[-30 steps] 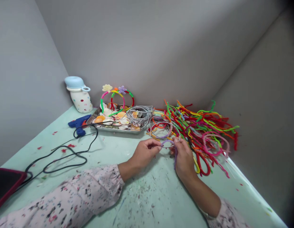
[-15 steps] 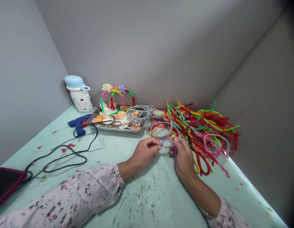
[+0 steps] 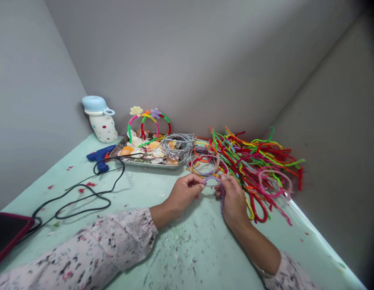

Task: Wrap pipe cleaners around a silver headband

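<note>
My left hand pinches one end of a purple pipe cleaner at the near edge of a grey wire hoop. Across from it, my right hand grips the same pipe cleaner and the hoop's right side between thumb and fingers. The purple length arcs along the wire between both hands, and its tail hangs down beside my right palm. Orange and lilac pieces show around the far part of the hoop, though overlapping rings there are hard to separate.
A metal tray holds shells, coiled grey wire and flower-topped hoops. Piled pipe cleaners lie right, with a pink ring. Leftward are a blue glue gun, black cord, bottle and dark device.
Almost nothing differs. Both hands stay in place on the purple pipe cleaner and the wire hoop, with only a very slight shift of the fingers.
</note>
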A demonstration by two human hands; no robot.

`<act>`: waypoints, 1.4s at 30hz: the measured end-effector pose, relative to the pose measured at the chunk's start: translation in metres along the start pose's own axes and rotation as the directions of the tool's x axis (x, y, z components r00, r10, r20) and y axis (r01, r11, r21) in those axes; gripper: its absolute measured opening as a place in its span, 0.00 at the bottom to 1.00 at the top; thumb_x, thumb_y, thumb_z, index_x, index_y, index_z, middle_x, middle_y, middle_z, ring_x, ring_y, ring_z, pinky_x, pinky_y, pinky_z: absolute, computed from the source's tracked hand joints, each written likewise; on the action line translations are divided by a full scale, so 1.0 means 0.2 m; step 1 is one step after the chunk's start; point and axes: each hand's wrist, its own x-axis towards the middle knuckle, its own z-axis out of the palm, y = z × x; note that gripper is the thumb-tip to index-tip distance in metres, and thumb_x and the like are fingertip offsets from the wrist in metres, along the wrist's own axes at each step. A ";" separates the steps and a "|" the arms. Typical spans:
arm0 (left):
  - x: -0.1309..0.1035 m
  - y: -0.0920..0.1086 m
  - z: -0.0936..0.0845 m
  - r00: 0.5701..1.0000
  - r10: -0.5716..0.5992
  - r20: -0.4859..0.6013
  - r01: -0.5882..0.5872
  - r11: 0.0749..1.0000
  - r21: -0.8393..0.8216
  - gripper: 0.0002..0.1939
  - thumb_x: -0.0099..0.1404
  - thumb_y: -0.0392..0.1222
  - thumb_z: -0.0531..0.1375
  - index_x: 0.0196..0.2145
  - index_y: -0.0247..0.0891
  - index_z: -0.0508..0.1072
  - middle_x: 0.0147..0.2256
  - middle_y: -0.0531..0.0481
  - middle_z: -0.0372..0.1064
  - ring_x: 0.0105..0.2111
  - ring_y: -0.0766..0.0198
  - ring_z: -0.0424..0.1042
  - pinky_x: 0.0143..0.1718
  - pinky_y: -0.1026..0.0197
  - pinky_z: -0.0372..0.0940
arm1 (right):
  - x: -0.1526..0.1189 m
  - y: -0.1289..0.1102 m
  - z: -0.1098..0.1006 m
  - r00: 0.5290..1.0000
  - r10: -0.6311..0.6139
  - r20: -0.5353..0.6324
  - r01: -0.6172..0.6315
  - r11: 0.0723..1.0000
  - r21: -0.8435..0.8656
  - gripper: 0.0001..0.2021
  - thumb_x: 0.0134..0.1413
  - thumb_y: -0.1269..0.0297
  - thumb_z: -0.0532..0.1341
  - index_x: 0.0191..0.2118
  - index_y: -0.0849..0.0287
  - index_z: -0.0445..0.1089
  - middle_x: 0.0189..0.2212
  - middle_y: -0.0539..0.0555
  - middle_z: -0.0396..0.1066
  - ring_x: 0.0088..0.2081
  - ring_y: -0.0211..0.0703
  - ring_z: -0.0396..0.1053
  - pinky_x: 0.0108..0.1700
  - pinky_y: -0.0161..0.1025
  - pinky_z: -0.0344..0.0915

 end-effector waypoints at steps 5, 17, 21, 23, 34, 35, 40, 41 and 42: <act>0.00 0.00 0.00 1.000 -0.005 0.013 0.004 1.000 0.027 0.08 0.54 0.40 0.64 0.31 0.33 0.73 0.23 0.55 0.65 0.20 0.73 0.58 0.22 0.67 0.54 | 0.00 0.00 0.00 1.000 -0.015 -0.005 0.015 1.000 -0.002 0.12 0.55 0.52 0.60 0.32 0.56 0.68 0.21 0.45 0.64 0.23 0.36 0.60 0.26 0.35 0.57; 0.00 -0.01 0.00 1.000 0.007 -0.003 -0.007 0.997 0.075 0.08 0.52 0.39 0.65 0.30 0.33 0.74 0.25 0.54 0.67 0.21 0.72 0.60 0.24 0.66 0.57 | 0.00 0.00 0.01 1.000 0.012 -0.012 -0.011 1.000 0.024 0.12 0.54 0.52 0.60 0.32 0.55 0.67 0.21 0.44 0.64 0.23 0.36 0.59 0.26 0.34 0.57; 0.01 -0.01 0.00 1.000 0.011 -0.003 -0.010 0.999 0.051 0.08 0.52 0.39 0.65 0.30 0.33 0.73 0.24 0.54 0.66 0.21 0.72 0.60 0.23 0.66 0.57 | 0.00 0.00 0.00 1.000 0.003 -0.005 -0.003 1.000 0.007 0.12 0.55 0.51 0.60 0.33 0.55 0.67 0.21 0.45 0.64 0.22 0.36 0.59 0.26 0.34 0.57; 0.01 -0.01 0.00 1.000 0.008 0.001 -0.008 0.999 0.042 0.08 0.52 0.39 0.65 0.29 0.33 0.72 0.24 0.55 0.65 0.21 0.72 0.59 0.22 0.66 0.56 | 0.00 0.01 0.00 1.000 -0.007 -0.001 0.007 1.000 0.017 0.12 0.55 0.51 0.60 0.34 0.55 0.67 0.21 0.45 0.64 0.23 0.36 0.59 0.25 0.34 0.56; 0.01 -0.03 -0.01 0.999 0.051 -0.005 -0.051 0.998 -0.027 0.07 0.55 0.39 0.64 0.30 0.35 0.71 0.24 0.57 0.64 0.19 0.75 0.58 0.21 0.68 0.53 | -0.01 -0.01 0.00 0.998 -0.064 -0.008 0.064 0.998 -0.002 0.14 0.56 0.50 0.59 0.35 0.56 0.66 0.24 0.46 0.64 0.27 0.38 0.61 0.32 0.36 0.58; 0.01 -0.03 -0.01 0.999 0.054 -0.003 -0.054 0.998 -0.031 0.07 0.55 0.39 0.64 0.31 0.35 0.71 0.24 0.57 0.64 0.19 0.75 0.58 0.21 0.68 0.53 | -0.02 -0.01 -0.01 0.996 -0.086 -0.024 0.085 0.995 -0.043 0.14 0.56 0.50 0.59 0.35 0.57 0.66 0.26 0.47 0.65 0.29 0.38 0.62 0.34 0.37 0.59; 0.01 -0.04 -0.02 0.998 0.058 -0.001 -0.058 0.997 -0.053 0.08 0.56 0.40 0.65 0.31 0.35 0.71 0.23 0.58 0.63 0.19 0.75 0.58 0.21 0.68 0.53 | -0.03 -0.05 -0.01 0.963 -0.251 -0.100 0.214 0.933 -0.288 0.15 0.57 0.51 0.57 0.39 0.58 0.68 0.35 0.52 0.67 0.39 0.45 0.65 0.45 0.43 0.60; 0.02 -0.04 -0.02 0.998 0.058 -0.004 -0.058 0.996 -0.061 0.08 0.56 0.40 0.65 0.31 0.35 0.71 0.23 0.58 0.63 0.19 0.76 0.58 0.21 0.68 0.53 | -0.04 -0.06 -0.01 0.946 -0.307 -0.105 0.258 0.908 -0.331 0.15 0.57 0.52 0.57 0.40 0.58 0.68 0.37 0.53 0.67 0.40 0.46 0.65 0.46 0.45 0.60; 0.02 -0.04 -0.02 0.998 0.055 -0.008 -0.056 0.996 -0.071 0.08 0.55 0.41 0.65 0.31 0.35 0.71 0.23 0.58 0.62 0.18 0.75 0.58 0.21 0.68 0.53 | -0.04 -0.06 0.00 0.921 -0.376 -0.103 0.316 0.874 -0.368 0.14 0.57 0.53 0.58 0.41 0.59 0.68 0.38 0.54 0.66 0.41 0.47 0.65 0.47 0.46 0.61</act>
